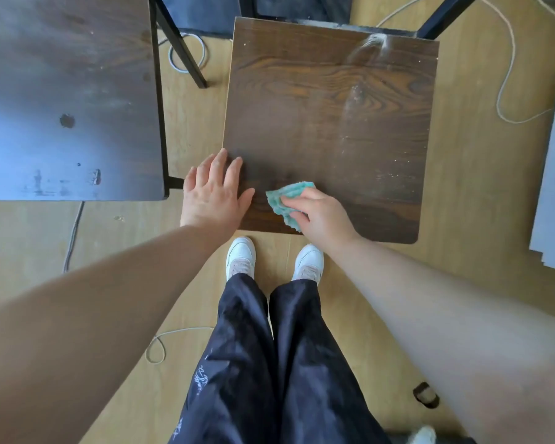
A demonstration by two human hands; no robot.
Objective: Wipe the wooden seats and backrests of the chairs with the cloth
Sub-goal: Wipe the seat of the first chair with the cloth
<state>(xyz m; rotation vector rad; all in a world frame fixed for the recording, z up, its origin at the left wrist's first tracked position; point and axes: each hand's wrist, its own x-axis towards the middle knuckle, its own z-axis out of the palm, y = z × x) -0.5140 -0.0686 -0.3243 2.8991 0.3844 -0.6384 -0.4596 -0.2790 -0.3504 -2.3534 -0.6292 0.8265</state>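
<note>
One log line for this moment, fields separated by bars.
right hand: grips teal cloth on brown wooden seat | left hand: flat on seat corner

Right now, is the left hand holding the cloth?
No, the right hand grips the cloth on the seat; the left hand lies flat beside it.

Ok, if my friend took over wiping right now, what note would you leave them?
Left grip: flat, fingers straight, resting on the near left corner of the chair seat.
Right grip: holds the teal cloth on the seat's near edge.
Done: the seat's left part looks clean.
To do: white dust down its right side, the marked second seat to the left, and backrests, not in view.
</note>
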